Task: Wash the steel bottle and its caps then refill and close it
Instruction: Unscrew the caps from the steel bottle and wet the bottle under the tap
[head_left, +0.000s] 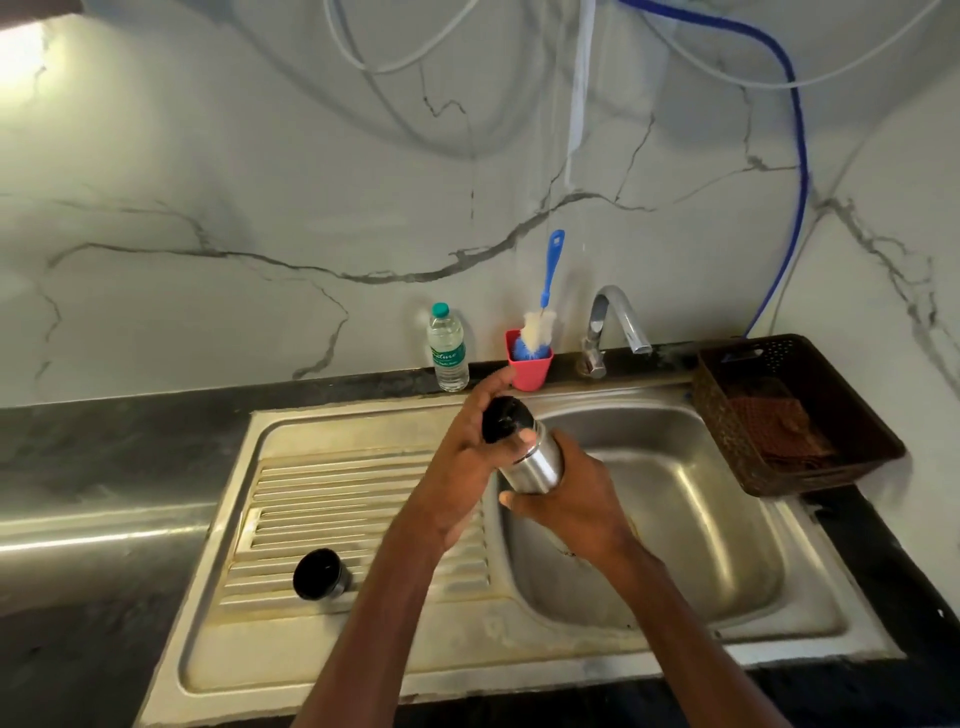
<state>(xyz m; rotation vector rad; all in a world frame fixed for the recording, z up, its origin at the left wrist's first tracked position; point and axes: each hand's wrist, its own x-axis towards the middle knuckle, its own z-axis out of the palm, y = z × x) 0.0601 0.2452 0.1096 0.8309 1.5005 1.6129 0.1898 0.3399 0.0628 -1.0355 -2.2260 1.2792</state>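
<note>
Opening step, likely: right hand clamped around steel bottle over sink; left hand fingers clasping inner cap. Next: twisting free, setting beside outer cap.

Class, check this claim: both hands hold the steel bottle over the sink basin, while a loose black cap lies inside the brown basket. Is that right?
Not quite. The head view shows the loose black cap on the ribbed draining board, not in the brown basket. The left hand and right hand do hold the steel bottle over the sink basin.

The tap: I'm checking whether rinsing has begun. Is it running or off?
Off, as far as shows: no stream falls from the tap spout into the sink, and the steel bottle is held away from it.
</note>
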